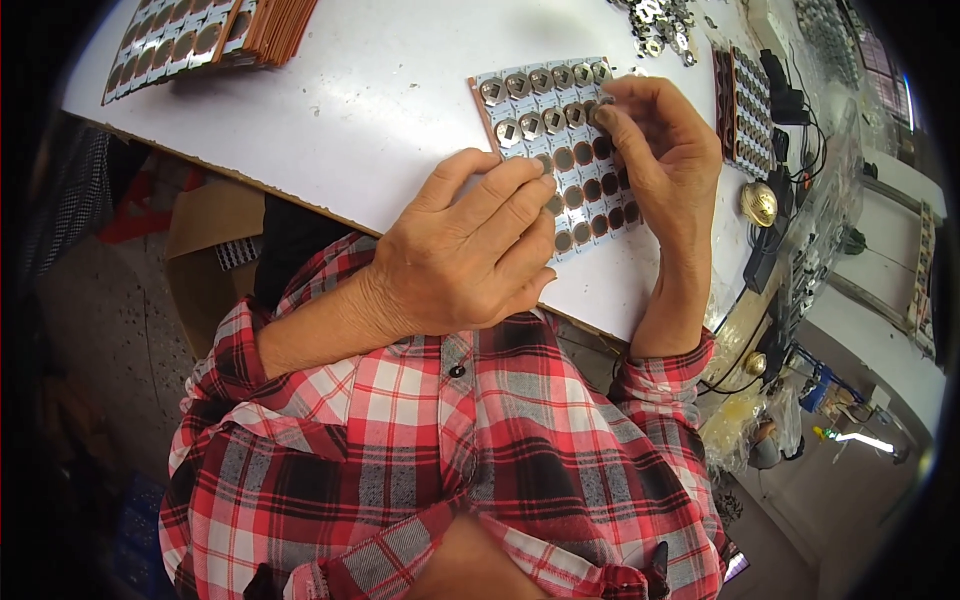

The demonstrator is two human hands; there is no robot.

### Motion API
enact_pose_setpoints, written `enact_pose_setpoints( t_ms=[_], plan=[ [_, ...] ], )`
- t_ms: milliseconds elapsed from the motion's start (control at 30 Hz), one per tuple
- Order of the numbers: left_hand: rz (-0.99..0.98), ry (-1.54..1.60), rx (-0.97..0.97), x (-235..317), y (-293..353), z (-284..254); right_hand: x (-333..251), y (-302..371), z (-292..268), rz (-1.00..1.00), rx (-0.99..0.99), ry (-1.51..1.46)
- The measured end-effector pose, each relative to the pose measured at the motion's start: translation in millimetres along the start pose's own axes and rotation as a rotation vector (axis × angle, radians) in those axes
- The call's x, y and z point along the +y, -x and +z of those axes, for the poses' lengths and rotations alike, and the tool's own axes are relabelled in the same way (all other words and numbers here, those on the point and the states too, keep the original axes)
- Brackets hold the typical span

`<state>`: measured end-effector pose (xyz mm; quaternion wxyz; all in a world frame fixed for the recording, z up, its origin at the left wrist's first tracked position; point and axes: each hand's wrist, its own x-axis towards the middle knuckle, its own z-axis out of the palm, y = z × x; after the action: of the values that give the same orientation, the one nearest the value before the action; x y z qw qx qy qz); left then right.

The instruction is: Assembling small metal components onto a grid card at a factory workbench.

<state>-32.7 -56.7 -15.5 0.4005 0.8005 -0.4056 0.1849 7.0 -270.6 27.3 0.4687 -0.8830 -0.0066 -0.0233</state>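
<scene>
Panel of small circuit boards (585, 172) on a white table (340, 110), silver metal clips (530, 125) across its two far rows, left hand (465, 250) with bent fingers at its left edge, grip unclear, right hand (665, 155) with thumb and forefinger nearly together over its far right corner, cannot tell if pinching anything.

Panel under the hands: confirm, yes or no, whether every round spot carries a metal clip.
No: the panel has metal clips in its upper rows but bare dark discs below.
</scene>
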Motion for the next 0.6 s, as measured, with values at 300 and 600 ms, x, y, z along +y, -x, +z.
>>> enact_pose_setpoints(
  t_ms=[300, 600],
  plan=[
    [-0.022, 0.001, -0.017, 1.0, -2.6, -1.6, 10.9, -5.2, -6.5, -0.075, -0.076, -0.028],
    [-0.027, -0.006, 0.0, 1.8, -1.8, -0.2, 19.6, -9.7, -10.3, -0.146, 0.1, 0.004]
  ],
)
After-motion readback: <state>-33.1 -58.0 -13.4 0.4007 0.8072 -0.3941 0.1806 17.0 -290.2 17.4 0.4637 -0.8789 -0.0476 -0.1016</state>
